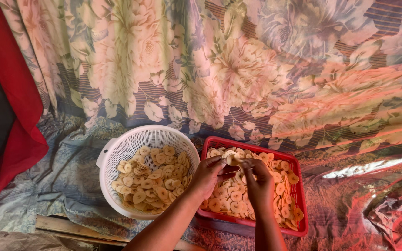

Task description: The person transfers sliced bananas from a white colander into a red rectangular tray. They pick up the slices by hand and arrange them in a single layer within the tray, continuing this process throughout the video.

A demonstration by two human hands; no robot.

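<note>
Over the red basket's (298, 195) near-left corner, beside the white colander (117, 148) of slices, the left hand (208, 176) pinches a small stack of pale slices (231, 157); the right hand's (258, 179) fingertips, pinched together, meet that stack from just right.

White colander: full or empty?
Partly full. The white colander holds a layer of pale round slices; its perforated upper wall is bare.

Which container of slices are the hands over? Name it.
The red rectangular basket, on the right. Both the left hand and right hand are above it, holding slices; the round white colander sits beside them, untouched.
</note>
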